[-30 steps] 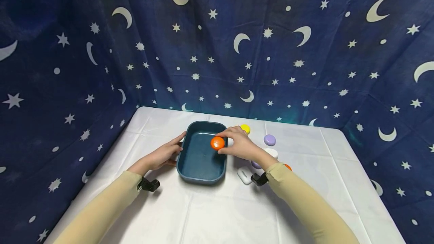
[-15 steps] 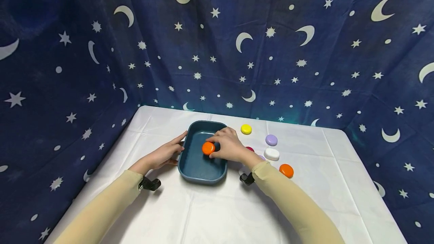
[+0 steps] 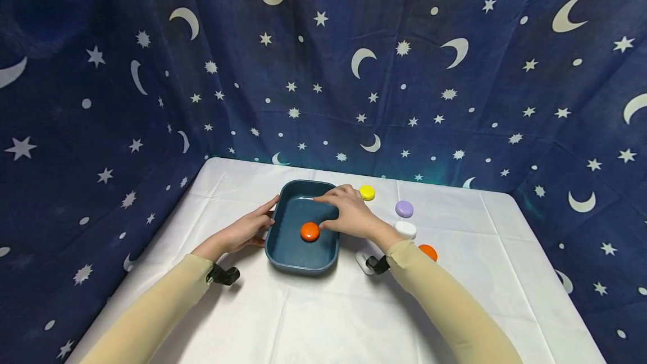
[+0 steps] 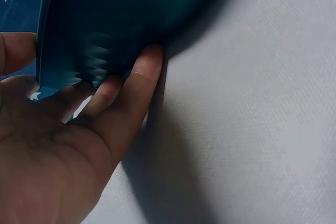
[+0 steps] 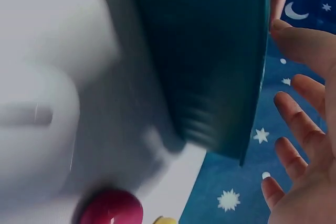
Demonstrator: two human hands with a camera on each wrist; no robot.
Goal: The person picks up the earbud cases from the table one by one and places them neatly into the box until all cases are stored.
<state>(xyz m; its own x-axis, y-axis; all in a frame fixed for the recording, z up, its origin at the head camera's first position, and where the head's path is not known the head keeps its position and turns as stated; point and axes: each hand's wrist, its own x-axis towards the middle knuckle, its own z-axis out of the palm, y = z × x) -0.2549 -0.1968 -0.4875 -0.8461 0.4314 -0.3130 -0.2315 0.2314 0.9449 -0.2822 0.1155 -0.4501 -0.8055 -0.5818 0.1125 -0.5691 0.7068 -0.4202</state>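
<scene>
A dark teal rectangular bin [image 3: 303,260] stands on the white-covered table, with a glossy orange rounded disc [image 3: 310,232] lying on its floor. My left hand [image 3: 246,231] rests against the bin's left side. In the left wrist view its fingers [image 4: 142,80] touch the outside of the wall, one fingertip up at the rim. Over the bin's right rim hovers my right hand [image 3: 355,213], thumb and fingers spread apart and holding nothing. The thumb tip is close beside the orange disc in the head view. The right wrist view shows its fingers [image 5: 296,114] loosely bent beyond the rim.
Right of the bin lie a yellow disc [image 3: 367,192], a purple disc [image 3: 404,209], a white oval piece [image 3: 405,230], another orange disc [image 3: 428,252] partly behind the sleeve, and a white slotted piece [image 3: 364,263]. A crimson piece [image 5: 113,208] shows in the right wrist view.
My right hand has lowered the orange disc into the bin, let go of it, spread its fingers and drawn back up and right. The left hand has stayed at the bin's side.
</scene>
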